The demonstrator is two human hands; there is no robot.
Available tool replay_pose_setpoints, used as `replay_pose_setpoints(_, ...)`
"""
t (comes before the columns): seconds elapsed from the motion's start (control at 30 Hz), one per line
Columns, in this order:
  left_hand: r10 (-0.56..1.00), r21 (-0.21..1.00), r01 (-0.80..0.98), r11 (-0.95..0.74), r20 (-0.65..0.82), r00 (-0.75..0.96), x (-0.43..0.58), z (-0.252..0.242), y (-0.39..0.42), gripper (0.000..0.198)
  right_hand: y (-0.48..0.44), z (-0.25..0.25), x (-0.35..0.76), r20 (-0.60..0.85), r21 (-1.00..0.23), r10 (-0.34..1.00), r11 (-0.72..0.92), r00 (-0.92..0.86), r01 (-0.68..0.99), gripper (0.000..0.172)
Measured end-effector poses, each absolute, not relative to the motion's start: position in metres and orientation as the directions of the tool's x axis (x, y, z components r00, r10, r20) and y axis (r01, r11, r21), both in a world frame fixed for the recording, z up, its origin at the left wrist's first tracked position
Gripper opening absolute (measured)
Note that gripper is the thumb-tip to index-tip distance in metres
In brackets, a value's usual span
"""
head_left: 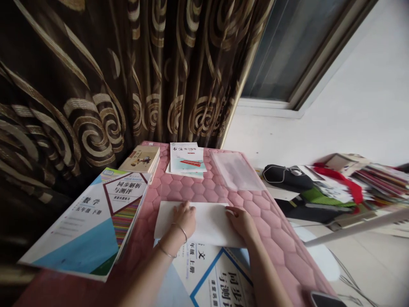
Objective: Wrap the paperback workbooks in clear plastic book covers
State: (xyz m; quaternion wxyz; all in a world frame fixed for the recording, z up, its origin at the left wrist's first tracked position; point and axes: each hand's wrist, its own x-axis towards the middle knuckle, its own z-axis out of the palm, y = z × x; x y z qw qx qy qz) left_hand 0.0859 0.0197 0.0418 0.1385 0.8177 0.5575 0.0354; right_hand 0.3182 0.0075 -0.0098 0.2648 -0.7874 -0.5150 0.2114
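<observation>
A white sheet of paper [209, 219] lies across the top part of a blue and white workbook [204, 273], whose printed cover is turned sideways toward me. Whether the sheet is joined to the workbook, I cannot tell. My left hand [185, 218], with two thin bangles at the wrist, presses on the sheet left of its middle, fingers bent and close together. At the sheet's right end, my right hand [241, 221] grips the edge between thumb and fingers. My forearms cover parts of the workbook.
A large maths workbook [86, 226] lies at the left, with a stack of tan books [140, 160] behind it. Farther back are a calligraphy booklet [187, 157] and a translucent sleeve [235, 170]. A phone-like dark object [326, 299] sits at the near right edge of the pink padded table [281, 243].
</observation>
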Motion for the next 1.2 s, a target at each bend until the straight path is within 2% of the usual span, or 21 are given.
replay_pose_setpoints(0.17, 0.949, 0.243, 0.926, -0.289, -0.058, 0.311, 0.088, 0.036, 0.022, 0.034, 0.006, -0.009, 0.318, -0.074, -0.651, 0.923, -0.333, 0.379, 0.682, 0.037)
replay_pose_setpoints(0.43, 0.966, 0.255, 0.942, -0.219, -0.081, 0.247, 0.083, 0.025, 0.029, 0.048, 0.004, -0.008, 0.317, -0.086, -0.643, 0.916, -0.351, 0.391, 0.68, 0.037)
replay_pose_setpoints(0.67, 0.966, 0.258, 0.943, -0.21, -0.097, 0.241, 0.083, 0.018, 0.033, 0.052, 0.005, -0.007, 0.315, -0.088, -0.66, 0.919, -0.344, 0.385, 0.668, 0.037)
replay_pose_setpoints(0.87, 0.944, 0.265, 0.931, -0.252, -0.146, 0.297, 0.081, 0.014, 0.04, 0.059, 0.006, -0.006, 0.314, -0.032, -0.668, 0.915, -0.319, 0.403, 0.672, 0.037)
replay_pose_setpoints(1.2, 0.939, 0.275, 0.917, -0.287, -0.11, 0.327, 0.079, 0.015, 0.041, 0.06, 0.013, -0.006, 0.32, -0.126, -0.781, 0.883, -0.369, 0.452, 0.504, 0.043)
